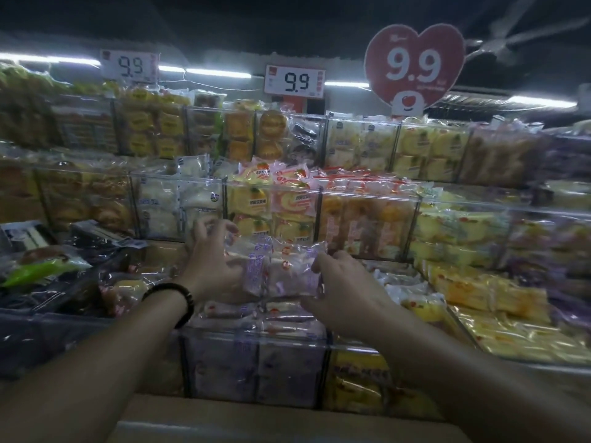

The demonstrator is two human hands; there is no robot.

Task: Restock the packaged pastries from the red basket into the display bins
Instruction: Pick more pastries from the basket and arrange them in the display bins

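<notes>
Two purple-printed pastry packets (281, 270) were pinched between the left hand (213, 270) and right hand (347, 290), fingers curled on opposite edges.

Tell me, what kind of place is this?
Most likely a shop's packaged bakery aisle: tiered clear display bins full of wrapped pastries, 9.9 price signs above, and two hands setting purple-printed packets over a matching bin.
</notes>
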